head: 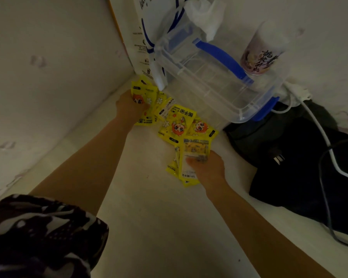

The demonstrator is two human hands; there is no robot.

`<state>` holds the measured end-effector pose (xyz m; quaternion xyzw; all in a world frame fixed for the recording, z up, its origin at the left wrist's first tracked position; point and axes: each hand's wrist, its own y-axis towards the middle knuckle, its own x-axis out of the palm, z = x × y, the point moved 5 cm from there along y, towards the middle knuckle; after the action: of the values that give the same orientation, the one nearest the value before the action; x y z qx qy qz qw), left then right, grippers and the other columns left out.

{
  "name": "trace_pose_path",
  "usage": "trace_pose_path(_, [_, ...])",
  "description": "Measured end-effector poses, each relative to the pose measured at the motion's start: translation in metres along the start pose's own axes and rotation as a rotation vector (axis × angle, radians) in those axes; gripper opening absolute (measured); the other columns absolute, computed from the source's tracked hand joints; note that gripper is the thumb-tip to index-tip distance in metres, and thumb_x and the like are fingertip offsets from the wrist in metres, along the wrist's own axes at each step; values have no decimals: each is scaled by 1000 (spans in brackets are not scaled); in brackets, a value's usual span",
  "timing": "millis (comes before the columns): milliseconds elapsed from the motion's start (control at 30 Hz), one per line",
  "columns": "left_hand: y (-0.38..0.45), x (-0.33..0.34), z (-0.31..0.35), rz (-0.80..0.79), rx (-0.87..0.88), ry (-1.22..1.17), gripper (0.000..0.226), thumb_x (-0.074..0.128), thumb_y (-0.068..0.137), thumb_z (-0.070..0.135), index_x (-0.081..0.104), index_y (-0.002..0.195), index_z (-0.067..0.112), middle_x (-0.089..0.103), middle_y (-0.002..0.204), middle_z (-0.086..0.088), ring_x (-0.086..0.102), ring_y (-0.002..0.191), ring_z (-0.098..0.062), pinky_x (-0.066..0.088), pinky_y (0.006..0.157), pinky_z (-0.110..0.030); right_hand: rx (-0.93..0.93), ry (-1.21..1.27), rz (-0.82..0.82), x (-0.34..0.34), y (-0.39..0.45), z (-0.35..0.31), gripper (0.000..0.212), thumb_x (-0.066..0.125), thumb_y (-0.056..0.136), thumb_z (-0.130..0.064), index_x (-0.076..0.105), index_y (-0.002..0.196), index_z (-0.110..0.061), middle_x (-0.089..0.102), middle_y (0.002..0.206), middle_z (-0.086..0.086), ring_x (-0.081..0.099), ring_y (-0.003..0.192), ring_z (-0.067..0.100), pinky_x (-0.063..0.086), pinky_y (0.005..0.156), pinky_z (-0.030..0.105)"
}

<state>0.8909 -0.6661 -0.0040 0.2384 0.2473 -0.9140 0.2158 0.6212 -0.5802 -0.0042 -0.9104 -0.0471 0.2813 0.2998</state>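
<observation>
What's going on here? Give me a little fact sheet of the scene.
Work: gathering yellow hand-warmer packets off a white surface
Left hand: grips far packets
Right hand: pinches near stack
Loose packets: lying between the hands
Clear box: blue handle, behind the packets
Cup: beside box
Black bag: at right, white cable across it

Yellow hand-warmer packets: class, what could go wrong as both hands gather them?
The stack pinched by the right hand is fanned out, so some could slip loose. The left hand grips packets right beside the clear box; a knock might shift it and tip the cup next to it.
</observation>
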Motion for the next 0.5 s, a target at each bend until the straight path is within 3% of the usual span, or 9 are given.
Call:
trace_pose_path(133, [-14,0,8,3,-20,-61,37,72,63,18,70,100,12,72,95,-10,68,92,-29,57,83,-47,-45,-74,43,-3,-2,-5,37,71,82,-26,57,111,-8,48,113,7,52,83,21,46,77,29])
trace_pose_path(267, [-23,-1,4,53,-57,-107,30,74,72,10,69,102,10,72,94,-8,69,86,-24,58,77,-39,-104,-144,59,4,-6,-12,38,73,79,-28,59,109,-9,50,119,13,52,110,30,50,88,38])
trace_pose_path(367, [-30,-5,-3,116,-95,-133,25,74,73,10,68,97,12,68,85,-1,65,81,-19,54,74,-33,-91,-190,56,13,-12,-15,41,73,78,-29,57,110,-8,44,124,14,47,115,33,48,92,41])
trace_pose_path(500, [-35,-11,-16,140,-133,-170,36,77,71,12,69,106,12,70,100,-7,66,90,-22,52,73,-32,-129,-357,93,20,-23,-17,48,68,83,-32,49,122,-12,36,133,15,34,128,36,40,100,43])
